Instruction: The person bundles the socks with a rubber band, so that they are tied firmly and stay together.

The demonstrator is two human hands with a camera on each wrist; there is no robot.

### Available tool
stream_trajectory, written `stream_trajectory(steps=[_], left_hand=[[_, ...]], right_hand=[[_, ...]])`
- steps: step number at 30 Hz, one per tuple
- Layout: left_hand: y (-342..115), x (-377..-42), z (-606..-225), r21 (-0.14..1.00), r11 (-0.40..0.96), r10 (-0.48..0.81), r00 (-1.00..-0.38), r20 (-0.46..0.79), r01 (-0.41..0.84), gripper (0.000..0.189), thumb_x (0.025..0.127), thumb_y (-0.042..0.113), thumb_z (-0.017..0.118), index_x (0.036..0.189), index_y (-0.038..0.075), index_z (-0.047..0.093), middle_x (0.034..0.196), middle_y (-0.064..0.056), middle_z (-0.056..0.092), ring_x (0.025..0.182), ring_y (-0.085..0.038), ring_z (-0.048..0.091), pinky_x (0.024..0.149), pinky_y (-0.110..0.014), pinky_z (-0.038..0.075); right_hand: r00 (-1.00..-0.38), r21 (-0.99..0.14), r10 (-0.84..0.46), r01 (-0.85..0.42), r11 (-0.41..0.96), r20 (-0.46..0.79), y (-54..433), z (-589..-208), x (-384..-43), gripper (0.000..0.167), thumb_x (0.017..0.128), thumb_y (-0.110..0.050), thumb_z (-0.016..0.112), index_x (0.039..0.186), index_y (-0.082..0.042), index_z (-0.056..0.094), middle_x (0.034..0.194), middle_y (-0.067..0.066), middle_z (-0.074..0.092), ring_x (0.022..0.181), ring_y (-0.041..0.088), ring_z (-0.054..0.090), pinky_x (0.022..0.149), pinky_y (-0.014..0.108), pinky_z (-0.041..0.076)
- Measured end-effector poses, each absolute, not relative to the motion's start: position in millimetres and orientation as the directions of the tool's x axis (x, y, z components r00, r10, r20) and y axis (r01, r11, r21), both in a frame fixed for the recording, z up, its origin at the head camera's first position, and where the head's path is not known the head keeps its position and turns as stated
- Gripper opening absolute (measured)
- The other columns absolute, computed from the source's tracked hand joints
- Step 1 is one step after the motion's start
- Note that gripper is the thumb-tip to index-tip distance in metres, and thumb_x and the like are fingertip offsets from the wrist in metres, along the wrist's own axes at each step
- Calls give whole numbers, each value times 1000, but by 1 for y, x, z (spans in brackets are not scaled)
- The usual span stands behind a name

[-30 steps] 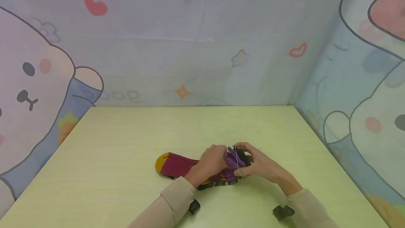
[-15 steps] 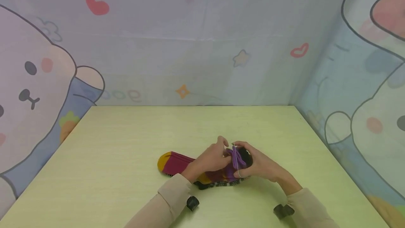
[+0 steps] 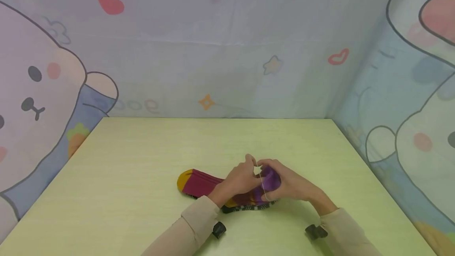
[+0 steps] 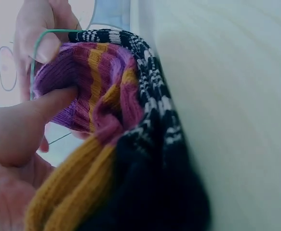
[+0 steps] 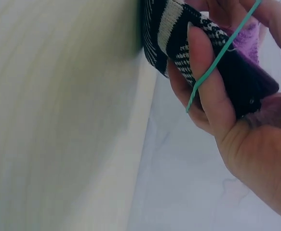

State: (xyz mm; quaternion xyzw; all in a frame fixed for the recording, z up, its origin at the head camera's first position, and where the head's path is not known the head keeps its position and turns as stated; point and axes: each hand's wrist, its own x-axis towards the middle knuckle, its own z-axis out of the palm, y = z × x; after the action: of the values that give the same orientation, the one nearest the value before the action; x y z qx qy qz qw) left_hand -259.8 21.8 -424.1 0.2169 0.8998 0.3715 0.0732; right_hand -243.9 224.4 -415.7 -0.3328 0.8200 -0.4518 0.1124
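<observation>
A maroon sock (image 3: 200, 183) with a mustard toe and purple cuff lies on top of a black-and-white patterned sock (image 3: 252, 208). My right hand (image 3: 295, 183) grips the cuff ends, fingers and thumb curled around them. A thin green elastic band (image 5: 217, 60) stretches across its thumb and fingers. My left hand (image 3: 239, 179) reaches over the socks from the left. Its thumb extends straight into the purple cuff (image 4: 58, 72), and its index finger is close to the band's upper end in the head view. The undersides of the cuffs are partly hidden.
The pale wooden table (image 3: 160, 145) spreads around the socks. A printed cloth backdrop (image 3: 220, 50) stands behind it and on both sides. Each wrist carries a small black device (image 3: 219, 230) beneath its beige sleeve.
The purple cuff has shifted right and now covers the dark cuff within my right hand. My left hand has let its fist loosen, its index finger rising and its thumb pushing at the cuff.
</observation>
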Motion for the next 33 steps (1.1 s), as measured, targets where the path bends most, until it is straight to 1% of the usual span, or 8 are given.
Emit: stream_trajectory(steps=[4, 7, 10, 14, 19, 23, 29, 33], left_hand=[[21, -261, -425, 709, 624, 452, -892, 16, 329, 49, 91, 23, 73, 121, 3, 40, 64, 1, 53, 50, -10, 43, 48, -25, 35], [19, -260, -423, 725, 607, 469, -883, 2, 325, 50, 90, 20, 74, 121, 3, 39, 69, 0, 59, 54, -11, 49, 51, -25, 40], [17, -259, -421, 729, 603, 482, -876, -11, 322, 51, 89, 21, 76, 121, 4, 40, 77, -1, 65, 60, -11, 57, 57, -26, 45], [15, -259, -420, 729, 599, 500, -866, -19, 331, 49, 90, 20, 76, 120, 5, 41, 86, -5, 70, 69, -12, 63, 63, -27, 49], [14, -258, -420, 715, 599, 528, -849, -14, 361, 36, 94, 8, 67, 120, 6, 41, 86, -4, 70, 67, -12, 61, 64, -26, 48], [13, -258, -420, 698, 607, 536, -844, -8, 379, 31, 94, -1, 59, 120, 6, 41, 81, -2, 66, 62, -11, 56, 60, -25, 46], [13, -260, -417, 692, 614, 536, -844, -13, 379, 28, 95, 2, 58, 119, 6, 44, 83, -2, 66, 63, -11, 56, 59, -25, 46], [13, -260, -416, 702, 596, 553, -833, -7, 389, 17, 96, 9, 64, 106, 8, 51, 86, -1, 63, 67, -10, 53, 60, -24, 44]], right_hand=[[-753, -780, -641, -487, 392, 148, 222, -417, -245, 72, 76, -17, 87, 136, -8, 48, 128, 17, 52, 111, 28, 54, 86, 31, 52], [-755, -751, -636, -511, 418, 159, 221, -418, -245, 65, 75, -13, 86, 129, -7, 53, 123, 13, 53, 104, 25, 54, 82, 30, 52], [-755, -721, -634, -532, 444, 166, 220, -419, -245, 61, 73, -9, 85, 126, -6, 55, 120, 11, 52, 101, 24, 54, 81, 30, 52], [-770, -709, -621, -519, 477, 146, 220, -422, -245, 59, 72, -5, 83, 124, -7, 56, 119, 11, 52, 104, 24, 54, 83, 30, 52], [-782, -738, -612, -482, 472, 119, 219, -426, -245, 56, 71, -2, 82, 120, -7, 55, 119, 12, 51, 109, 27, 53, 88, 32, 51], [-784, -768, -613, -452, 454, 99, 218, -426, -244, 53, 71, 0, 81, 115, -6, 53, 118, 14, 49, 106, 28, 52, 86, 31, 51], [-799, -795, -599, -401, 455, 59, 216, -422, -243, 55, 70, 3, 80, 114, -4, 49, 117, 17, 46, 99, 27, 54, 79, 31, 53], [-811, -806, -585, -360, 469, 22, 216, -420, -242, 57, 71, 2, 79, 117, -3, 46, 119, 20, 44, 98, 28, 56, 76, 31, 55]])
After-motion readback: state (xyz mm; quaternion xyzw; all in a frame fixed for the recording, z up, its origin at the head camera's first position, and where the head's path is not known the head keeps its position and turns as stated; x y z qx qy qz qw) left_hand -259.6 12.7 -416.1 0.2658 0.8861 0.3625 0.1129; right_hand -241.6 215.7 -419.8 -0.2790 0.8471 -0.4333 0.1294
